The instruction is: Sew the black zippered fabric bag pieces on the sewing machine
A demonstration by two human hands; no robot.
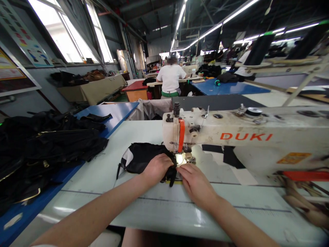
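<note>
A black fabric piece (141, 154), shaped like a small pouch with a pale patch at its left end, lies on the sewing machine's bed. My left hand (157, 168) is closed on its right part, fingers curled over the cloth. Close to the lit needle area, my right hand (196, 183) has its fingers together at the cloth's right edge; the fingertips partly hide what they pinch. A narrow black strip (172, 180) hangs toward me between the hands. The white sewing machine (246, 137) has its head, with an orange lever (181, 135), just beyond my fingers.
Heaped black fabric goods with zippers (46, 151) cover the blue table (123, 109) at left. Dark and white scraps (232, 157) lie under the machine arm. A printed ruler (151, 201) runs along the front. Ahead, a person in a white shirt (171, 78) sits facing away.
</note>
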